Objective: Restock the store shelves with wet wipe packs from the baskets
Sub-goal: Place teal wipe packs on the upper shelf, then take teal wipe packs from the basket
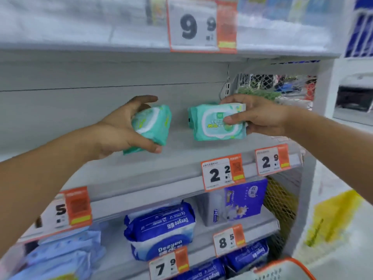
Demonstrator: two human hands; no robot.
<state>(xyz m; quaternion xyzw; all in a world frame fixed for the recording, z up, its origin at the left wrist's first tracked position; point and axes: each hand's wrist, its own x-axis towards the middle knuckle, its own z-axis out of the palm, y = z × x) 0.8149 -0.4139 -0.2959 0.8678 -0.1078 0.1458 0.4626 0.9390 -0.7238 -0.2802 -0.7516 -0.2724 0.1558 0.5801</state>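
My left hand (123, 128) grips a teal wet wipe pack (153, 126) with a white lid, tilted, just above the white middle shelf (141, 168). My right hand (260, 116) holds a second teal wet wipe pack (214, 124) by its right end, thumb across the white lid, label facing me. That pack stands upright at the shelf's right part, its lower edge at or just above the shelf board. The two packs are a short gap apart. A white basket with an orange rim (282, 268) shows at the bottom right edge.
Price tags (223, 171) hang along the shelf's front edge. Blue wipe packs (161, 227) and a purple pack (245, 198) fill the shelves below. A large price sign (201, 25) hangs from the shelf above. A yellow mesh side panel (280, 201) closes the right end.
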